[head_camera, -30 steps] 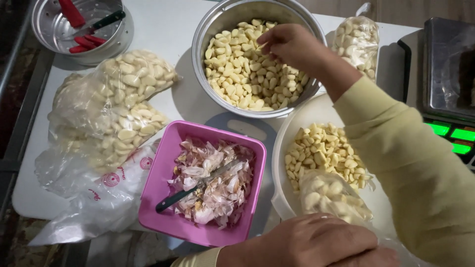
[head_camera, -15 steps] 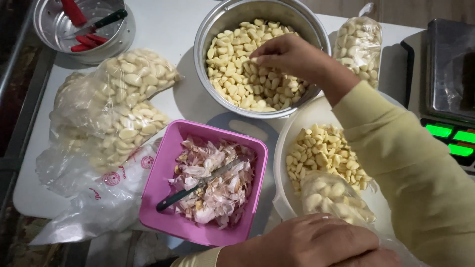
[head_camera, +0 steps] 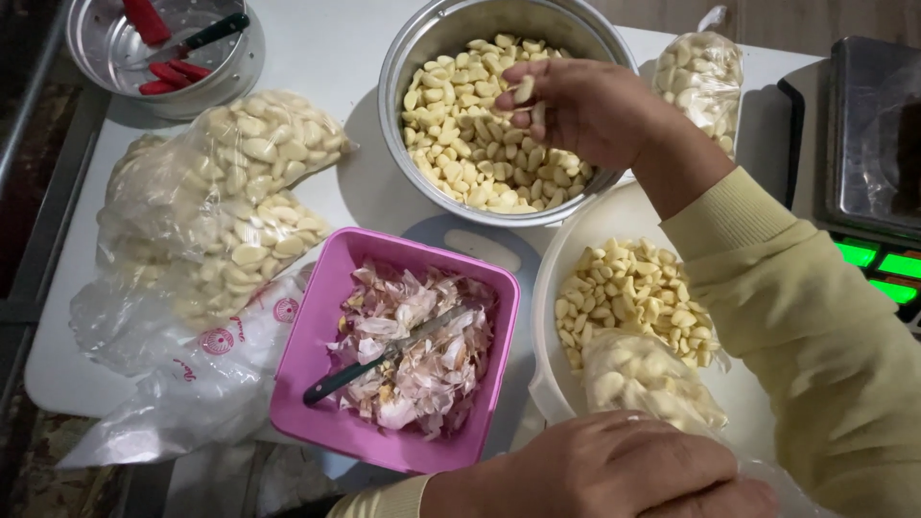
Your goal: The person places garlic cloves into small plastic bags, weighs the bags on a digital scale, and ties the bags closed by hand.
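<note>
My right hand (head_camera: 590, 105) hovers over a round metal bowl (head_camera: 413, 58) full of peeled garlic cloves (head_camera: 470, 153), pinching a few cloves in its fingertips. My left hand (head_camera: 614, 470) rests at the bottom edge, holding the mouth of a clear plastic bag of cloves (head_camera: 643, 379) that lies in a white bowl (head_camera: 566, 259). More loose cloves (head_camera: 628, 288) lie in that white bowl. A pink square tub (head_camera: 307, 355) in front holds garlic skins and a black-handled knife (head_camera: 369, 364).
Two clear bags of garlic cloves (head_camera: 230, 192) lie on the white table at left. A metal pan (head_camera: 163, 48) with a knife and red pieces sits at far left. Another small bag of cloves (head_camera: 700, 77) stands behind, and a scale (head_camera: 873, 144) is at right.
My right hand has dipped into the metal bowl and come up a little toward me with cloves in its fingers. My left hand has stayed put.
</note>
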